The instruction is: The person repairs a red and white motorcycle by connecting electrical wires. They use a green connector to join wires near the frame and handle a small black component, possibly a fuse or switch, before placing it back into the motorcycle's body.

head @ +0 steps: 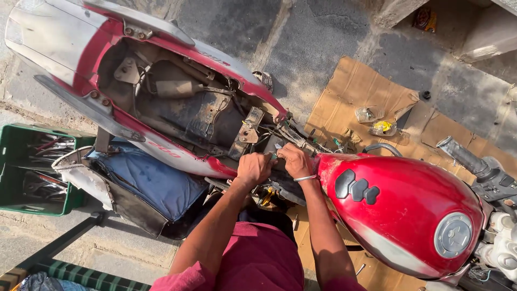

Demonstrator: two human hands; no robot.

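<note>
Maroon cloth over the knees and two bare forearms fill the lower frame, and both hands are seen working just behind the red fuel tank (401,213) of a motorcycle whose seat has been taken off. The left hand (254,168) is clenched, apparently around a small tool with a green handle (273,156), though the grip is partly hidden; the right hand (293,160), with a metal bangle at the wrist, is curled onto the wiring and frame parts just beside it, and what it grasps cannot be told. The tool lies between the two hands at the front of the open frame bay (188,110), its long axis running roughly left to right, its tip seemingly towards the right hand. A slip of that tip could nick the loose wires (293,134) or jab the right fingers, since they are touching the work. The removed seat (142,183) leans against the bike, near a green tool crate (21,172).
</note>
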